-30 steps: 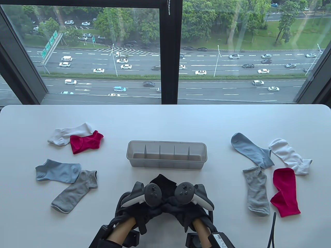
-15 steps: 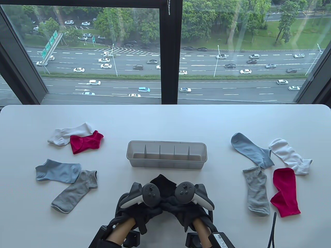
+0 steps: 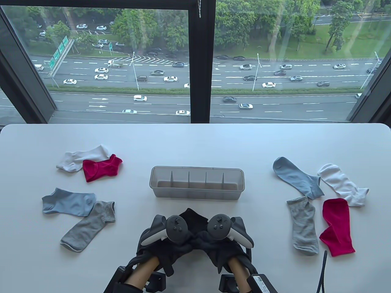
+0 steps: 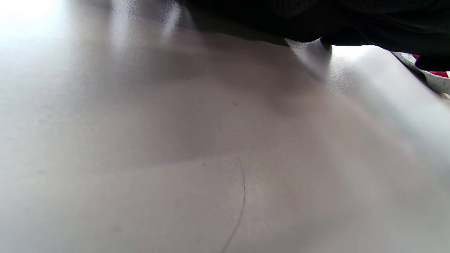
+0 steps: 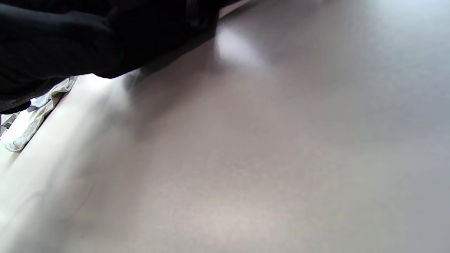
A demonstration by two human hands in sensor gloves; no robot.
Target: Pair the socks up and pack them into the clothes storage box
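Observation:
Both hands work together near the table's front edge, over a pair of black socks [image 3: 193, 216] whose end sticks out toward the box. My left hand [image 3: 169, 244] and right hand [image 3: 218, 244] grip the black fabric, with their fingers hidden under the trackers. The clear divided storage box [image 3: 195, 194] stands just beyond them and holds no socks. In the left wrist view the dark glove and sock [image 4: 316, 17] fill the top edge. The right wrist view shows the same dark mass [image 5: 70, 38] at top left.
On the left lie a white sock [image 3: 82, 157], a red sock [image 3: 100, 169], a blue sock [image 3: 68, 202] and a grey sock [image 3: 88, 226]. On the right lie a blue sock [image 3: 296, 177], a white sock [image 3: 342, 183], a grey sock [image 3: 303, 226] and a red sock [image 3: 336, 227].
Both hands have edged slightly forward over the black socks, their trackers tilting a little. The other socks and the box have not moved.

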